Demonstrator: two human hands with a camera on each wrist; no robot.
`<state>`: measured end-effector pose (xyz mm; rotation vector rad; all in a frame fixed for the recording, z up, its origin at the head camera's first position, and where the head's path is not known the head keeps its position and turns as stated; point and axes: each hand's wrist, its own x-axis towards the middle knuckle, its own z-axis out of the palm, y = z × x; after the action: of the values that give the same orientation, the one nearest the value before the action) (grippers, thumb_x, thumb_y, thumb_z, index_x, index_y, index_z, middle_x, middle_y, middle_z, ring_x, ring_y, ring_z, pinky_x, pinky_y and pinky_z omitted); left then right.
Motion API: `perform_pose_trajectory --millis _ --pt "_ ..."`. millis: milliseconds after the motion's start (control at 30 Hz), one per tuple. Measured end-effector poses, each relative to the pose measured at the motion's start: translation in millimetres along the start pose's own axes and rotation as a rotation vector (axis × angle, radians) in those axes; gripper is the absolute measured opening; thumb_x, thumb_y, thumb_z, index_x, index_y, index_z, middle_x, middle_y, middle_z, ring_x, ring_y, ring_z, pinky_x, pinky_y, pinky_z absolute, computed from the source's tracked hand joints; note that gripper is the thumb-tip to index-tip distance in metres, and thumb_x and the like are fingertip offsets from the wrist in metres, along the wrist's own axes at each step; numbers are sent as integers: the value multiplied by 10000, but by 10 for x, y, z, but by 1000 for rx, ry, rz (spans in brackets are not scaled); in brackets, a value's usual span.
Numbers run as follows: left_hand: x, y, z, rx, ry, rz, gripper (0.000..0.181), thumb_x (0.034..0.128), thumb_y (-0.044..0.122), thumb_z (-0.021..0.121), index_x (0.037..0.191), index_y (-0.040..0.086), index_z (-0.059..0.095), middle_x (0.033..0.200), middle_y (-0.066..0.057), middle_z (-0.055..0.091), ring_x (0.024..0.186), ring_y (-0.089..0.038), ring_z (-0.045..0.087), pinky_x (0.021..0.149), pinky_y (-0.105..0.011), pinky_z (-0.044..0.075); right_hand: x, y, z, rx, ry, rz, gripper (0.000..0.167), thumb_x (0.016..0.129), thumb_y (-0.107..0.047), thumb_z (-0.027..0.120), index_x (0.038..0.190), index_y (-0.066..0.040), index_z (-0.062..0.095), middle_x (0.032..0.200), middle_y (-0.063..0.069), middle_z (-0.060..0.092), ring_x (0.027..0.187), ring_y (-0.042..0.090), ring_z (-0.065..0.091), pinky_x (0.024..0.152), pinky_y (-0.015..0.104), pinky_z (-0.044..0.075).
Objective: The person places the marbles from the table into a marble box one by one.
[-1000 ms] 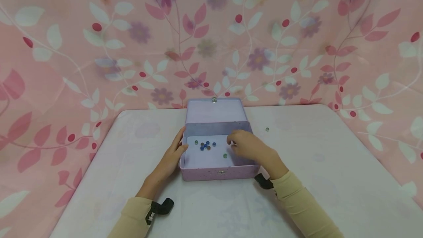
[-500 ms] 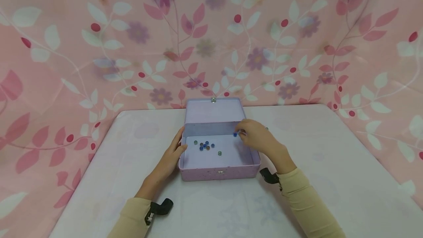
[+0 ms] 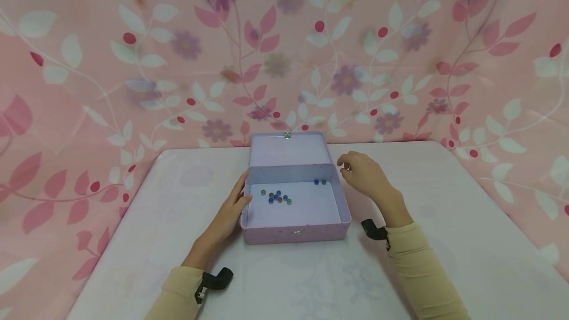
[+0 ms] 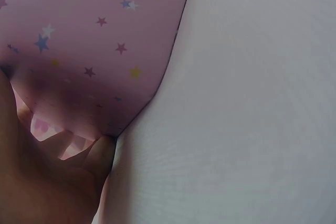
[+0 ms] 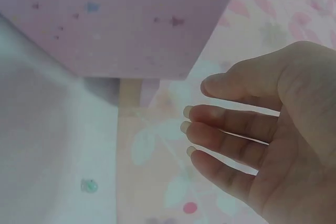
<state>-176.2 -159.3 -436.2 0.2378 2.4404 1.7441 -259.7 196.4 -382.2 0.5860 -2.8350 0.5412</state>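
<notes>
A lilac tin box (image 3: 293, 233) stands on the table with its lid up. My left hand (image 3: 228, 209) holds its left wall, thumb at the rim and fingers along the starry outside (image 4: 100, 40). Inside, several glass marbles (image 3: 279, 197) in blue, green and amber lie loosely grouped left of centre. A blue marble (image 3: 316, 181) and a greenish marble (image 3: 323, 181) sit side by side at the back right. Just outside the right wall hovers my right hand (image 3: 366, 174), holding nothing, its fingers (image 5: 226, 121) loosely extended in the right wrist view.
One clear green marble (image 5: 90, 185) lies on the table beside the box; in the head view the right hand hides it. The raised lid (image 3: 289, 149) leans back near the floral backdrop (image 3: 284, 53). White cloth covers the table (image 3: 444, 241).
My right hand has moved from inside the box out past its right wall. Blue and greenish marbles now show at the back right. Another green marble has rolled left to the group.
</notes>
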Motion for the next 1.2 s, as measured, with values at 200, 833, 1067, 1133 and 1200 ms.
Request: perform_pose_trajectory --millis 200,833,1067,1133,1200 --pt "1 -10 10 -4 -2 -6 634 1061 267 400 1605 339 82 1686 74 79 1542 -395 142 1211 -630 147 2 145 -27 -6 -39 22 205 870 -61 605 1042 -53 715 902 103 677 808 262 625 712 446 518" --pt "114 -243 13 -17 12 15 620 1063 271 401 1571 455 97 1673 134 80 1546 -377 134 1209 -631 150 3 589 67 -9 -148 149 324 881 -81 590 1187 -3 662 953 173 670 852 303 613 745 491 510" --pt "139 -326 31 5 38 42 603 1054 326 404 1545 518 110 1658 188 107 1545 -363 162 1211 -629 144 24 648 150 -13 -157 141 336 877 -68 569 1187 31 655 959 207 675 862 324 618 772 513 512" --pt "133 -323 34 4 37 42 603 1052 336 404 1542 523 107 1658 189 104 1546 -361 159 1210 -630 141 29 674 180 -11 -168 123 348 867 -49 556 1184 57 653 941 219 675 841 320 612 787 509 510" --pt "127 -320 36 1 36 42 606 1051 333 405 1543 522 106 1660 187 101 1547 -360 155 1212 -628 138 32 704 214 -7 -184 115 358 858 -34 553 1184 75 650 914 220 671 818 309 600 792 497 505"
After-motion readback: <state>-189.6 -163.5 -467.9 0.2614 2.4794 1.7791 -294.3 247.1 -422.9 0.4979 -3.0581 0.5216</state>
